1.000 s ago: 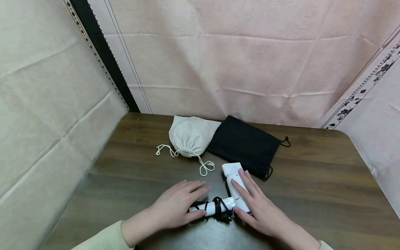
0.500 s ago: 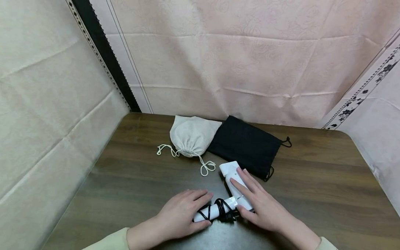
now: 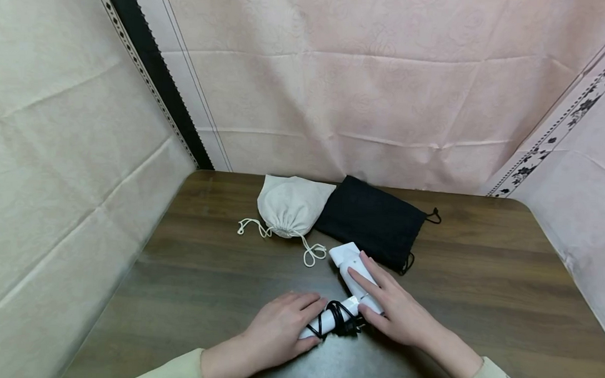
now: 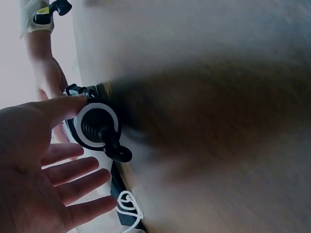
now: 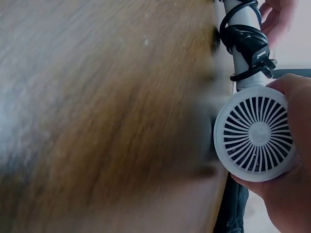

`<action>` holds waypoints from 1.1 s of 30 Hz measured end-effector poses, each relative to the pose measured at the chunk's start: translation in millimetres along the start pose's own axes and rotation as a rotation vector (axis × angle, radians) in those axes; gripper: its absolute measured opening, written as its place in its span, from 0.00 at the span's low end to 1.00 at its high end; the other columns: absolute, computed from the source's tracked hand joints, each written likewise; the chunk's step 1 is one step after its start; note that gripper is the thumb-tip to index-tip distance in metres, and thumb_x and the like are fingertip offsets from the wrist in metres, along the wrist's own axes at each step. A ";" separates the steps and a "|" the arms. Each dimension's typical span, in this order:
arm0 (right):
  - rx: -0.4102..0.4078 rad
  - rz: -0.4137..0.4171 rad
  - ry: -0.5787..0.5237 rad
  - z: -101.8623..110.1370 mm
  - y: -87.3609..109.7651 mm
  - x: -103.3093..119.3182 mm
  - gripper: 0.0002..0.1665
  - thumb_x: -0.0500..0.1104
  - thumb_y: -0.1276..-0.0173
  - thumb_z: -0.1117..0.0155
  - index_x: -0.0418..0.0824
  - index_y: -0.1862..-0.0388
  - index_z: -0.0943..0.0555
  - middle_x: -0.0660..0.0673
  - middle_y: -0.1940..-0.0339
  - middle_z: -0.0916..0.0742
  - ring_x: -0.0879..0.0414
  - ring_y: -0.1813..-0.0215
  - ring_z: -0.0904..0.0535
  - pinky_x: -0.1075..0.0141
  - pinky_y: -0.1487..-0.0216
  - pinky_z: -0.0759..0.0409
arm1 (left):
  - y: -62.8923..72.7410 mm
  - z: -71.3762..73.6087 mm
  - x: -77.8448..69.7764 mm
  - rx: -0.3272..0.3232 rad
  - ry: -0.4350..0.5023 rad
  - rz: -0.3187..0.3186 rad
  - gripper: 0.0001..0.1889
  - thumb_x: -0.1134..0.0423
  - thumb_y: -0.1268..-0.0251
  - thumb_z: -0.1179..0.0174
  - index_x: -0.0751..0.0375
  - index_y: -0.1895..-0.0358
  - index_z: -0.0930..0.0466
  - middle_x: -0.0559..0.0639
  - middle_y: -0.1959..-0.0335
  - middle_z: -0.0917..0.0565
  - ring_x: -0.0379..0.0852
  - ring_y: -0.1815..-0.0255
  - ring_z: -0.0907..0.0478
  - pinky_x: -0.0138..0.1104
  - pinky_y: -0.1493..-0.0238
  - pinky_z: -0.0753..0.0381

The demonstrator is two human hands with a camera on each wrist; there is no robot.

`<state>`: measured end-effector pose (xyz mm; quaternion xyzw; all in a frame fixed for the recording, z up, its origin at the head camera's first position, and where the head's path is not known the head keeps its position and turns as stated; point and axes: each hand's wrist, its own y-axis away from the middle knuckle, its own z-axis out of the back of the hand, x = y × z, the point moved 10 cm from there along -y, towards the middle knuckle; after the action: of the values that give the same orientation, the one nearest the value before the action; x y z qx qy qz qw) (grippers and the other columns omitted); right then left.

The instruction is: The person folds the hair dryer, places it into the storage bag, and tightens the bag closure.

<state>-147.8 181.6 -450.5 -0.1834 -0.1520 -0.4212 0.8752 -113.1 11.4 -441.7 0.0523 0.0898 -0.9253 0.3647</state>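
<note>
A white hair dryer (image 3: pixel 347 264) lies on the wooden table, its handle (image 3: pixel 328 322) pointing toward the front left. Black cord (image 3: pixel 337 318) is wound round that handle, with the plug hanging beside it. My left hand (image 3: pixel 282 330) holds the handle's end between thumb and fingers; in the left wrist view the thumb touches the handle end (image 4: pixel 97 127) and the other fingers extend past it. My right hand (image 3: pixel 395 306) lies over the barrel, thumb on the near side and fingers along the far side. In the right wrist view it grips around the round slotted vent (image 5: pixel 259 133).
Behind the hair dryer are a white drawstring pouch (image 3: pixel 292 205) with looped cords and a black drawstring bag (image 3: pixel 371 219), side by side. The brown table (image 3: pixel 194 274) meets cloth hangings (image 3: pixel 375 102) at the back and both sides.
The hair dryer has turned slightly: its handle end shifted right and toward the front, its nozzle a little left. My left hand moved right and forward along with the handle.
</note>
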 end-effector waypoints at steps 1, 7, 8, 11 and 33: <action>-0.005 0.001 -0.010 0.4 -0.1 -0.5 0.43 0.44 0.23 0.30 0.48 0.14 0.35 0.36 0.10 0.45 0.35 0.15 0.41 0.36 0.28 0.26 | -0.4 0.5 -2.2 -0.007 -0.017 -0.013 0.35 0.44 0.33 0.26 0.54 0.27 0.22 0.49 0.34 0.16 0.48 0.35 0.18 0.48 0.33 0.18; -0.025 -0.002 -0.055 1.8 -1.2 -3.6 0.43 0.42 0.25 0.30 0.49 0.14 0.34 0.41 0.10 0.46 0.36 0.15 0.40 0.35 0.28 0.27 | -1.0 4.5 -17.9 -0.055 -0.127 -0.099 0.35 0.49 0.35 0.25 0.59 0.27 0.21 0.51 0.33 0.16 0.46 0.34 0.18 0.43 0.34 0.18; -0.027 -0.002 -0.056 2.0 -1.4 -3.8 0.43 0.42 0.25 0.29 0.49 0.14 0.34 0.41 0.10 0.46 0.36 0.15 0.40 0.35 0.28 0.27 | -0.7 4.4 -19.7 -0.052 -0.132 -0.105 0.35 0.50 0.34 0.25 0.59 0.27 0.22 0.52 0.33 0.16 0.46 0.34 0.18 0.41 0.34 0.18; -0.032 0.002 -0.061 2.9 -1.9 -3.7 0.43 0.42 0.25 0.29 0.48 0.15 0.33 0.41 0.10 0.45 0.37 0.15 0.40 0.35 0.28 0.27 | 0.2 2.5 -22.4 -0.049 -0.137 -0.111 0.35 0.53 0.34 0.25 0.60 0.26 0.23 0.53 0.32 0.17 0.46 0.34 0.17 0.37 0.36 0.17; -0.127 0.051 -0.002 30.4 -7.2 -5.3 0.44 0.40 0.29 0.26 0.47 0.16 0.31 0.37 0.12 0.39 0.38 0.17 0.36 0.54 0.24 0.28 | 1.6 12.7 -34.9 -0.294 -0.381 -0.353 0.24 0.65 0.22 0.53 0.64 0.29 0.22 0.60 0.31 0.18 0.50 0.32 0.18 0.35 0.36 0.18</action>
<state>-160.1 194.7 -424.5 -0.2429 -0.1208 -0.4074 0.8720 -87.0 30.9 -423.8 -0.1923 0.1605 -0.9445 0.2123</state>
